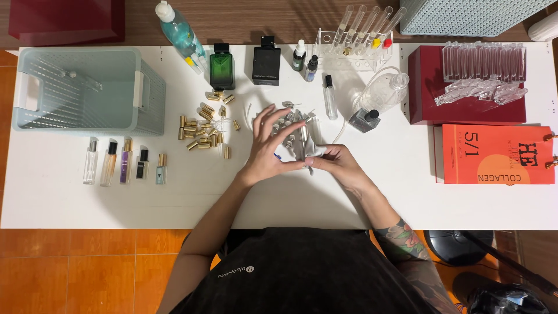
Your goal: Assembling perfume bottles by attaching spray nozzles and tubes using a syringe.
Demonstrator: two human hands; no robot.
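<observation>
**Two hands at a small plastic bag of vials**

Both hands meet at the middle of the desk [46, 197], over a small clear plastic bag [302, 145] that seems to hold several little glass vials. The left hand [268, 148] is half open, its fingers spread and arched over the top of the bag, with the thumb and fingertips touching it. The right hand [340, 164] is curled, pinching the near edge of the bag between thumb and forefinger. Whether a single vial is already pulled free I cannot tell; the fingers hide that part.

The bag looks thin, soft and slippery, so it will crumple instead of holding its shape. The vials inside look light, hard and breakable, and likely to roll. A grip on the bag's edge, with the other hand steadying the contents from above, seems the safest hold.

Just left of the left hand lies a scatter of small gold caps [203, 128]. Further left stands a row of five slim spray bottles [125, 161], and beyond them a pale green basket [87, 87]. Past the fingertips stand a green perfume bottle [222, 68] and a black perfume bottle [266, 64], with a rack of test tubes [357, 38] to their right. Well to the right of the right hand lies an orange box [494, 154], with a dark red box [427, 87] behind it.
</observation>
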